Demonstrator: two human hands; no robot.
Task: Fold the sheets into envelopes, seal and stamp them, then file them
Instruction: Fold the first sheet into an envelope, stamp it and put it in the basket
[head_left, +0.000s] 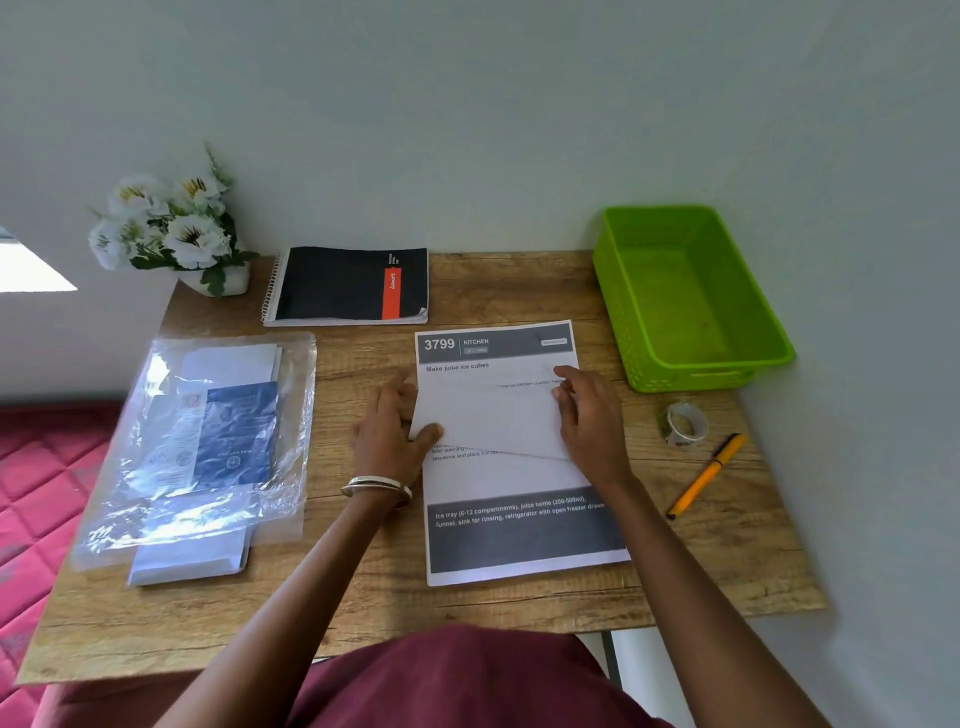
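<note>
Wooden table (519, 280) seen from above, against a pale wall. A printed sheet (524, 525) lies near the middle of the table, and a blank folded sheet (485, 415) rests across its middle, hiding part of the print. The left hand (392, 431) pinches the left edge of the folded sheet, thumb on top and fingers beneath; the right hand (589, 415) presses fingertips on its right edge, fingers bent, not closed around it. Left of the sheets, a clear plastic bag (202, 447) lies over a stack of envelopes (189, 564). At the far edge: a black spiral notebook (348, 283) and a pot of white flowers (171, 223). Far right: a green basket (685, 291). Near it, a tape roll (685, 423) and an orange pen (706, 475), both apart from the sheets
</note>
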